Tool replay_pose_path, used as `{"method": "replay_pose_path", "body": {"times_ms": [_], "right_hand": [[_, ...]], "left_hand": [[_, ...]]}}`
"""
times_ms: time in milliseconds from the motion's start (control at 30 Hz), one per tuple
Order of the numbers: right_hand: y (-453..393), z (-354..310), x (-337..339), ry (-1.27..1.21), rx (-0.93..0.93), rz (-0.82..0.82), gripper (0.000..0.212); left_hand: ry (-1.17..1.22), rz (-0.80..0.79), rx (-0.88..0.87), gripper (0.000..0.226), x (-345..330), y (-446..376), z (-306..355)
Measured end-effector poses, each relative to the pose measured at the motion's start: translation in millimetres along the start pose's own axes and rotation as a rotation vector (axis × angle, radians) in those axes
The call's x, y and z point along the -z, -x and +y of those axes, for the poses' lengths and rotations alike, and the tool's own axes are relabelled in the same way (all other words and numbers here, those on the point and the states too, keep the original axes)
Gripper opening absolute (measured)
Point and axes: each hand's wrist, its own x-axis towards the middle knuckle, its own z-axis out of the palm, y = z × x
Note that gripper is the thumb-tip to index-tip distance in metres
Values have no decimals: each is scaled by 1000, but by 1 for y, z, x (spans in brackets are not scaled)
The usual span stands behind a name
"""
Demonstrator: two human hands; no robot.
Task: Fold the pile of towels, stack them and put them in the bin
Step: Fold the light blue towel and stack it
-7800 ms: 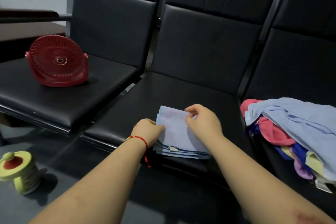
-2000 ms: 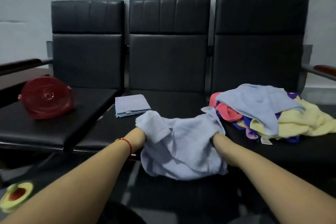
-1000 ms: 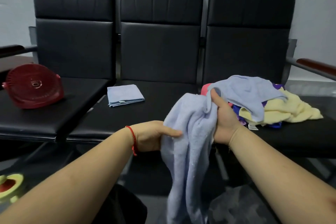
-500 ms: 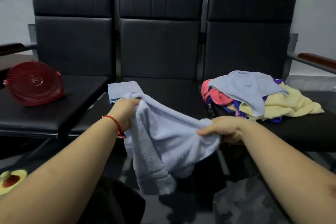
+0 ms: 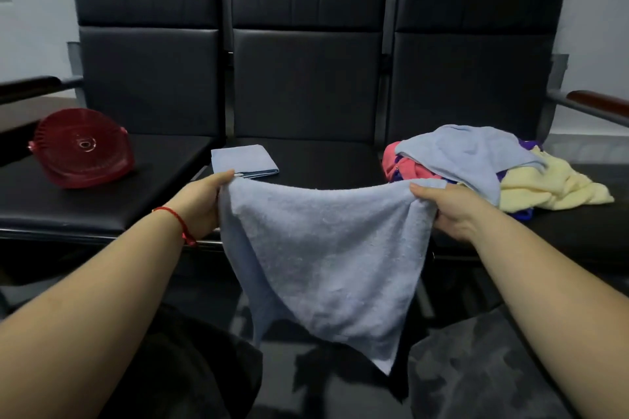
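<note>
We see two bare forearms, no sleeves on either. Around the wrist of our left hand [image 5: 199, 206] runs a thin red string bracelet [image 5: 177, 219], its knotted end dangling. Our right hand [image 5: 449, 207] wears nothing.

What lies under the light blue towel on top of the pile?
Under the light blue towel on the pile, pink, purple and pale yellow towels stick out. Anything deeper in the heap is covered.
</note>
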Motion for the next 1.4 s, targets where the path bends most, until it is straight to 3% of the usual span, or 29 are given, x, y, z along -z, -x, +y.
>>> {"method": "replay_pose_path", "body": {"times_ms": [200,300,367,433,500,600,733,833,967,1067,1167,1267,1333,1400], "right_hand": [[5,-3,11,102,-111,-254,37],[7,-3,14,188,-84,-348,48],[7,-1,16,229,-90,-346,58],[5,1,18,243,-67,-283,75],[3,1,20,232,-12,-223,77],[8,-2,20,312,58,-207,50],[13,-3,20,469,109,-192,52],[17,-1,24,790,153,-148,50],[18,2,26,1116,113,-153,19],[18,5,26,1072,53,-214,13],[18,5,27,873,10,-232,10],[16,5,31,784,-3,-236,14],[16,5,33,836,4,-255,21],[16,5,31,882,23,-251,25]], "left_hand": [[53,79,-12,12,13,1,2],[64,210,-91,56,20,2,7],[16,199,-99,61,25,1,8],[18,188,-75,52,27,2,7],[-1,207,-96,44,28,3,7],[-303,243,-247,41,23,11,4],[-856,192,-350,36,17,18,0],[-1024,135,-317,32,19,17,-3],[-1177,118,-292,27,21,17,-4],[-1086,132,-198,16,32,7,-10],[-671,109,-90,26,34,8,-13],[-414,47,-41,23,33,13,-9],[-417,-9,-52,14,36,17,-7],[-691,-8,-105,29,42,13,-9]]}}
